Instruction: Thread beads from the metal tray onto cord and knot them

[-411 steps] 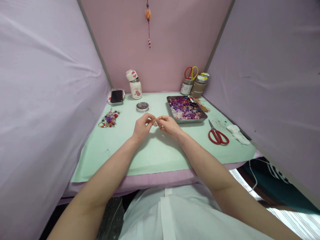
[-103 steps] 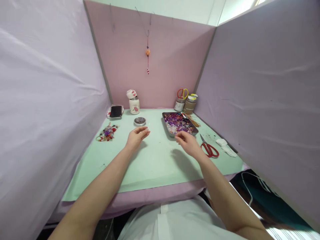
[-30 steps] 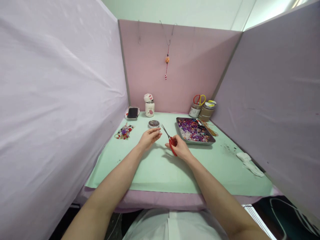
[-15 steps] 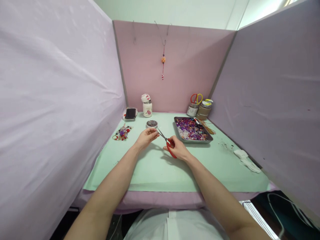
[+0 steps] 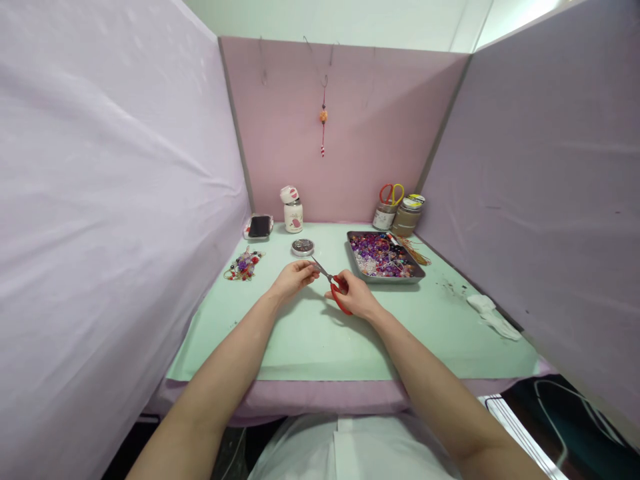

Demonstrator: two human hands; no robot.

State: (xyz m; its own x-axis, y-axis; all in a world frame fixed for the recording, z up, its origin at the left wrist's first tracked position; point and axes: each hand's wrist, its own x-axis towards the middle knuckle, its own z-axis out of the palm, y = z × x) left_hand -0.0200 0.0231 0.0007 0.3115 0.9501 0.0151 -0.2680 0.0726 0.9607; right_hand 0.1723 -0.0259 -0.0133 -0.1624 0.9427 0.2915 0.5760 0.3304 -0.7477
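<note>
Over green mat [image 5: 320,347], I grasp scissors [image 5: 331,279] by red handles in right hand [image 5: 354,295], blades angled away toward left hand [image 5: 295,277]. Tips right by left fingertips; contact unclear. Left fingertips drawn together; cannot tell what, if anything, I pinch. Just beyond left grip, tin [image 5: 303,247]. Beyond right grip, bead tray [image 5: 400,281]. Farther left of both, beaded strands [image 5: 244,265].

Both forearms [image 5: 233,360] are bare and slender, tapering to narrow wrists and to an ungloved left hand [image 5: 294,277] and right hand [image 5: 357,297]. Below, a loose white garment [image 5: 295,448] covers the lap, softly creased, with a paler vertical band [image 5: 345,443] down its middle.
</note>
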